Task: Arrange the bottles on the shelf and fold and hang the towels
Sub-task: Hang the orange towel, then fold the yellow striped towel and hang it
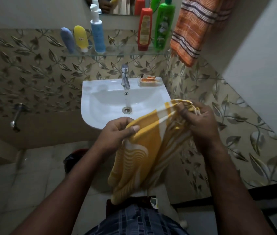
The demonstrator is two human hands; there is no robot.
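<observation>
Folding yellow striped towel (144, 150) in front of the sink (100, 97).
Left hand (117, 131) pinches the fold, right hand (198, 119) grips the bunched fringed end, keeping edges aligned; bottles stand on glass shelf (120, 54).

green bottle (164, 26) label partly legible, seemingly "Vatika", red bottle (145, 29) label too blurred

White sink (90, 92), chrome faucet (125, 77), soap dish (149, 81)

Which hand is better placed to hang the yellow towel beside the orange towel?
Probably the right hand: it grips the fringed end of the yellow towel and is nearer the orange towel. The left hand holds the far edge.
</observation>
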